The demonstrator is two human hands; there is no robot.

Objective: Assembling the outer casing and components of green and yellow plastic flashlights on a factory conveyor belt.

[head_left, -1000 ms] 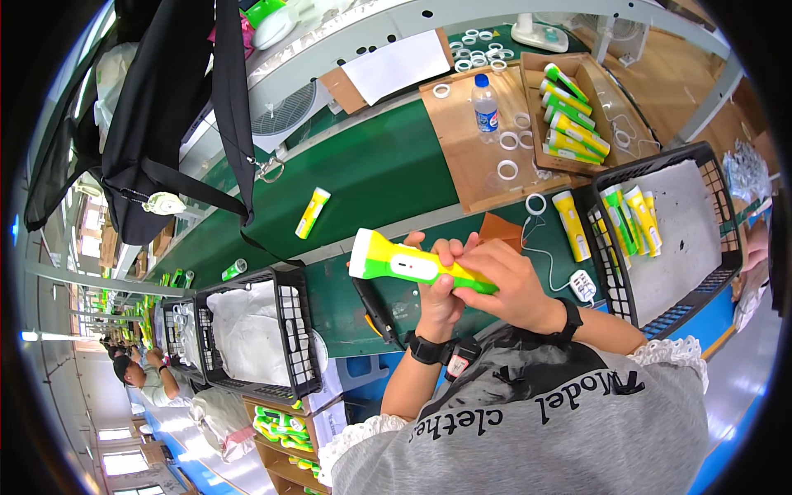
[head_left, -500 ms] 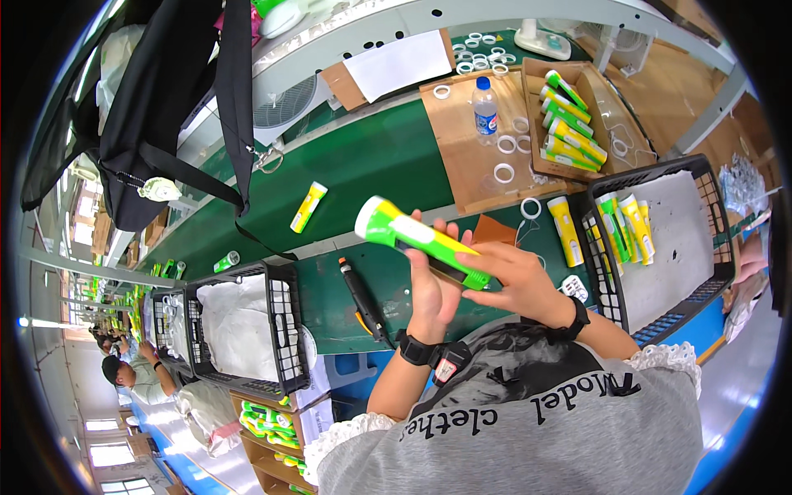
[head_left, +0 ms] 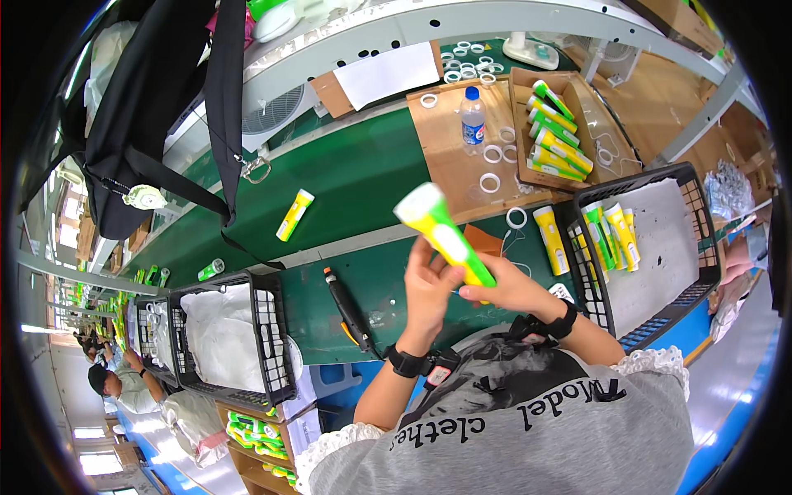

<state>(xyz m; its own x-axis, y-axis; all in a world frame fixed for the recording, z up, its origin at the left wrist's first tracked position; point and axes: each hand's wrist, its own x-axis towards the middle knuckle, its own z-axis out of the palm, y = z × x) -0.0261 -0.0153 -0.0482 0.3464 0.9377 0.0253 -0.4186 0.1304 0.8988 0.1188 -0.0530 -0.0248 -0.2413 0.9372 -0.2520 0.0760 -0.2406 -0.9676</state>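
Both hands closed on a yellow-and-green plastic flashlight with flared white head [head_left: 450,239], mid-frame above the dark green bench [head_left: 388,322]. Left hand [head_left: 427,285] at the barrel, right hand [head_left: 516,287] at the tail. I'd grip lightly, clear of the white head. Upper right: open brown cardboard box [head_left: 578,103], similar flashlights inside. Right: black lattice plastic crate [head_left: 587,262], pale-sheet lining, several more inside.

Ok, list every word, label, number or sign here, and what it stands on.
Grey shirt: large dark lettering, readable, but I don't copy wording.
Bottle: label print too small to read.
Held flashlight: any marking too blurred to read.
Wrist tag: too small to read.
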